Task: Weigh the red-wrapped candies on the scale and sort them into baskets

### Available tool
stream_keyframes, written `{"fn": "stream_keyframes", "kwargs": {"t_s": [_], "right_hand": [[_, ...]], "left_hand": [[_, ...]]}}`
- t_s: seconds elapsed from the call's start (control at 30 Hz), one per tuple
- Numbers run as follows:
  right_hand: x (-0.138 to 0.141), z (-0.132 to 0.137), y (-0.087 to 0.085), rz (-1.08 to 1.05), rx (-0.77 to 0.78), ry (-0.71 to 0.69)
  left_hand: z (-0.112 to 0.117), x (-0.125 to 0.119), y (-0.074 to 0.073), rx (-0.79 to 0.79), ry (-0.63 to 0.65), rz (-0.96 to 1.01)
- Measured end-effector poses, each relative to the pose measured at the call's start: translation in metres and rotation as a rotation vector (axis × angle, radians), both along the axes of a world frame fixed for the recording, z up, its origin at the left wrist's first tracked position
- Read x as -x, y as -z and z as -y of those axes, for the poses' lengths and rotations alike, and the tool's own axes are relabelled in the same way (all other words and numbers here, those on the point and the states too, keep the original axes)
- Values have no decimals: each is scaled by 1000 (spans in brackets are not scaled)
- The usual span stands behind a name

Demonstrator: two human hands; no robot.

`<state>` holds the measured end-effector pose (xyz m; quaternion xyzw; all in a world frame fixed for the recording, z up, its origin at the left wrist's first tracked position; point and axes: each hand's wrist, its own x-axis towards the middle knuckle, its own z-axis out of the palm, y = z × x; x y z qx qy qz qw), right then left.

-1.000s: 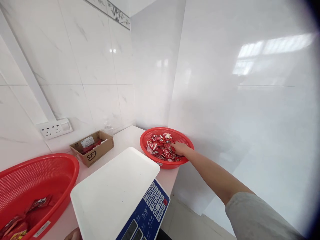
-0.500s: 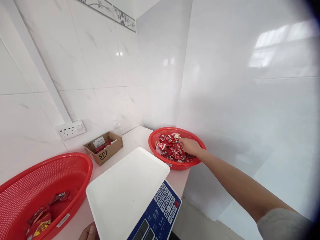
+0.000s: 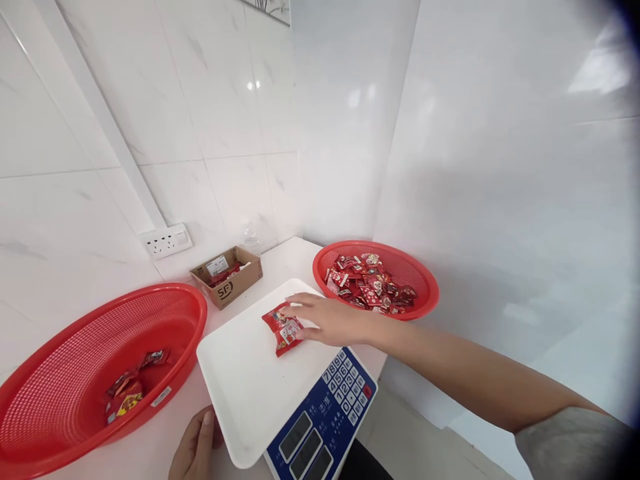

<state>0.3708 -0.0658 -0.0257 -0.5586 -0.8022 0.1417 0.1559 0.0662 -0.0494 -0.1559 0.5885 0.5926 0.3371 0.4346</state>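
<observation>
My right hand (image 3: 327, 319) reaches over the white pan of the scale (image 3: 260, 373), its fingers spread and resting on a few red snack packets (image 3: 283, 329) that lie on the pan. Behind it, the small red basket (image 3: 419, 272) holds a heap of the same red packets (image 3: 367, 283). My left hand (image 3: 195, 447) lies on the counter at the scale's near left corner, fingers loosely curled, holding nothing that I can see.
A large red basket (image 3: 75, 333) at the left holds a few packets (image 3: 127, 393). A small cardboard box (image 3: 227, 275) and a wall socket (image 3: 166, 241) sit by the tiled wall. The scale's blue keypad (image 3: 345, 387) faces me. The counter ends at the right.
My right hand left the small basket and came to the scale pan, where red packets now lie. The view dropped and my left hand came into sight.
</observation>
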Motion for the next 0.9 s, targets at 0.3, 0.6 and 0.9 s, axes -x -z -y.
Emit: {"fn": "stream_keyframes", "kwargs": {"t_s": [0.3,0.6,0.9], "right_hand": [[41,-21,33,161,153,-172],[45,-21,26,118,137,-171],[32,-26,27,82,167,-147]], "left_hand": [[5,-4,1,-50,-15,32],[10,-8,-8,-26,-2,79],[8,-8,-5,-42,-24,83]]}}
